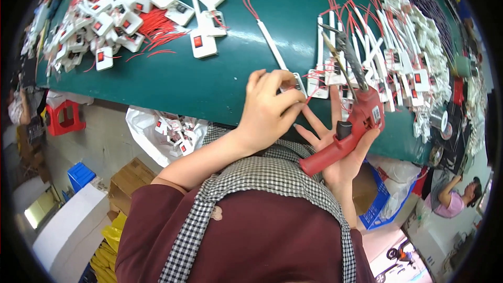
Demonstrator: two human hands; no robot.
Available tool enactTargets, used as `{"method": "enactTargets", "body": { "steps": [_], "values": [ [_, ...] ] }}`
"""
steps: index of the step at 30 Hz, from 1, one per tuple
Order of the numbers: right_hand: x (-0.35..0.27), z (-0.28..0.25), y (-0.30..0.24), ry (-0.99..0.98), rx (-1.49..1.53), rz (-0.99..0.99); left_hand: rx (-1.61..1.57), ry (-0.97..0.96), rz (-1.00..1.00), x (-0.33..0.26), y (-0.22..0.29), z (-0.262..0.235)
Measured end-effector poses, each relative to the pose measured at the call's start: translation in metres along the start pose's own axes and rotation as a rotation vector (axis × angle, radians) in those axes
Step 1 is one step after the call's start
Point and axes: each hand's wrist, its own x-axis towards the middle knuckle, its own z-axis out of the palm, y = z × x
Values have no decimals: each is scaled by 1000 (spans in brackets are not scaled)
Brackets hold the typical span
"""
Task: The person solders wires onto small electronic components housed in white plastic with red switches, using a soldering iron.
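Note:
My left hand [267, 107] is closed with bent fingers on a small white switch box [299, 83] at the table's near edge. A white cable [272, 44] runs up from that box and ends in two bare red wires. Across my right hand [335, 141] lies a red soldering gun [361, 118], its dark tip pointing up and away. Some right fingers stretch out beneath the gun toward the box, with fingertips close to my left hand. Part of the box is hidden by my left fingers.
A heap of white switch boxes with red wires [112, 21] covers the table's far left. More cabled switch boxes [393, 63] lie right of the gun. A white sack [139, 131] of switch boxes hangs below the green table [209, 89]. At right, a blue crate [377, 204] stands below.

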Motion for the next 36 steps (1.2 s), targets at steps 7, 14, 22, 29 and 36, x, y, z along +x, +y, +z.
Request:
{"method": "enactTargets", "body": {
  "steps": [7, 14, 22, 29, 36],
  "values": [
    [0, 0, 4, 7, 10, -22, 61, -82, 105, -13, 5, -7],
    [-25, -28, -10, 17, 155, -95, 634, 233, -75, 57, -61, -93],
    [-45, -44, -16, 141, 133, -217, 396, -103, -135, 47, -40, -82],
    [-53, -54, -25, 108, 117, -224, 462, -76, 51, -2, -14, -56],
    [-42, -33, -21, 57, 64, -86, 472, -136, 371, -4, -26, -49]
  ]
}}
